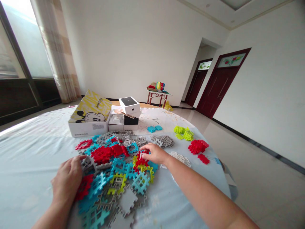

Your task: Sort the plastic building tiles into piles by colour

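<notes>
A mixed heap of interlocking plastic tiles in red, blue, grey and yellow-green lies in front of me. At its left edge, my left hand [68,178] is closed, fingertips on a grey tile [87,164]; a red tile [85,187] lies just below. My right hand [153,154] reaches over the heap's right side with fingers curled together above a red tile [140,163]. Something pale shows at those fingertips, too small to name. Near the front lie a blue lattice tile [141,182] and a solid grey tile [127,199].
Separate piles hold white tiles [180,158], grey tiles [163,141], yellow-green tiles [184,133], red tiles [198,146] and blue tiles [154,128]. Behind the heap stand a yellow-and-white box [89,116] and a white phone box [130,105] on smaller boxes. The round table's edge [221,162] curves at right.
</notes>
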